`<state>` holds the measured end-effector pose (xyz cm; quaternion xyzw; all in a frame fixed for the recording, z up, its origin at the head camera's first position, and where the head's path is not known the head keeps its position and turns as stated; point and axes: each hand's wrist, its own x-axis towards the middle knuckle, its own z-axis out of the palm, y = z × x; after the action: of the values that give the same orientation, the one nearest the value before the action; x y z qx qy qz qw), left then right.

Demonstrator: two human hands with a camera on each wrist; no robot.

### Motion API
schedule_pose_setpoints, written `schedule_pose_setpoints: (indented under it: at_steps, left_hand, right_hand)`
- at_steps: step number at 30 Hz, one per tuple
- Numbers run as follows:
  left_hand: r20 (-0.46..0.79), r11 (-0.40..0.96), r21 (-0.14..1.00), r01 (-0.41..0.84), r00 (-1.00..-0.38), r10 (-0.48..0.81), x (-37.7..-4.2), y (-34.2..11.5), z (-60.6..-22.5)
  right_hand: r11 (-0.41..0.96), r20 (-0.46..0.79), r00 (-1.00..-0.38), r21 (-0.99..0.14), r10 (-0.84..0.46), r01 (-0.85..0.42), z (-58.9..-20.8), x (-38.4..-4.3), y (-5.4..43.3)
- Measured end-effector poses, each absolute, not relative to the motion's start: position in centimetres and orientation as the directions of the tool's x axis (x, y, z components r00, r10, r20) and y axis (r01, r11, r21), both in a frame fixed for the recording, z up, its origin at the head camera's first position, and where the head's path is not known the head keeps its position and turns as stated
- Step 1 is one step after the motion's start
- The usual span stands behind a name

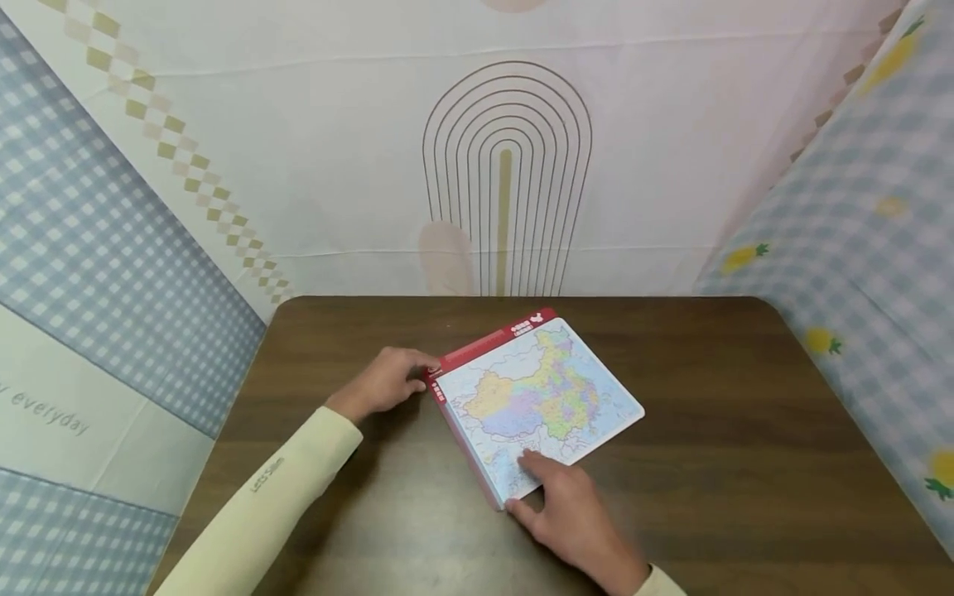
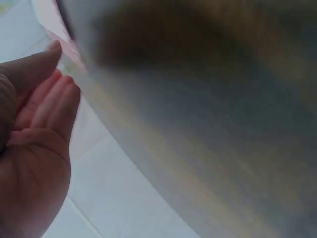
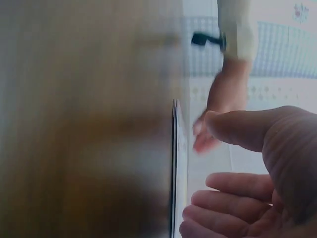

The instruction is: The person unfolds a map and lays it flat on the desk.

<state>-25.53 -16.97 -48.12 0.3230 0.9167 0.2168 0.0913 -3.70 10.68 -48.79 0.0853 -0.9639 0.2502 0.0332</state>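
Observation:
A flat map board [image 1: 522,389] with a colourful map and a red border along its far side lies slanted on the brown table. My left hand [image 1: 383,381] is at its left corner, fingertips right at the red border and thumb just below. In the left wrist view that hand's fingers [image 2: 54,106] are extended and loose. My right hand [image 1: 574,509] is at the near corner, with fingertips over the map's lower edge and thumb beside the corner. The right wrist view shows the board's thin layered edge [image 3: 174,173] next to relaxed, nearly straight fingers [image 3: 233,201].
The wooden table [image 1: 708,497] extends around the board on every side. Behind it hangs a pale cloth [image 1: 335,165] with an arch pattern. Checked cloths hang at the left [image 1: 97,207] and right [image 1: 857,273].

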Motion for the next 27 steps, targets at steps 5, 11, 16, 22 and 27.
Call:
schedule_pose_setpoints:
  at_steps: [5,11,16,22,27]
  left_hand:
    - [-0.069,0.688,0.471,0.552,-0.754,0.653,-27.1,-17.1,-48.3]
    - [-0.154,0.701,0.471,0.535,-0.733,0.663,-27.6,-17.1,-48.6]
    - [-0.149,0.686,0.487,0.54,-0.723,0.674,-27.8,-16.7,-48.5]
    - [-0.169,0.692,0.48,0.539,-0.717,0.676,-27.9,-16.3,-48.5]
    - [-0.141,0.672,0.463,0.578,-0.7,0.7,-27.8,-16.0,-48.7]
  right_hand:
    - [0.857,0.115,-0.971,-0.457,-0.209,-0.239,-49.0,-3.5,8.6]
    - [0.872,0.127,-0.966,-0.417,-0.225,-0.258,-49.5,-3.8,7.8]
    - [0.885,0.143,-0.966,-0.389,-0.215,-0.255,-49.8,-3.9,7.8]
    - [0.896,0.148,-0.966,-0.366,-0.211,-0.252,-49.8,-3.8,7.9]
    - [0.898,0.137,-0.969,-0.367,-0.206,-0.243,-49.6,-3.7,8.2]
